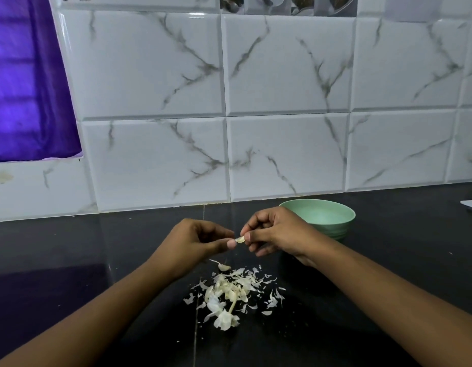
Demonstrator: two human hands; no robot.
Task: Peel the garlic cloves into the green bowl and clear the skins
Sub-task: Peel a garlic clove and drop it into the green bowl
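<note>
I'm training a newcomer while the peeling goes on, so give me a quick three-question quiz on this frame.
1. True or false: the left hand and right hand both pinch one garlic clove.
2. The green bowl stands: A) under the left hand; B) just beyond the right hand; C) upside down.
3. Fill in: the skins lie piled on the ___ counter.
Key: 1 true; 2 B; 3 black.

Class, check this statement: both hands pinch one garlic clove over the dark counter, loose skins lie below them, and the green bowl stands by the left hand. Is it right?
Not quite. The head view shows the green bowl just behind the right hand, not the left hand. The rest holds: both pinch the garlic clove above the skins on the counter.
</note>
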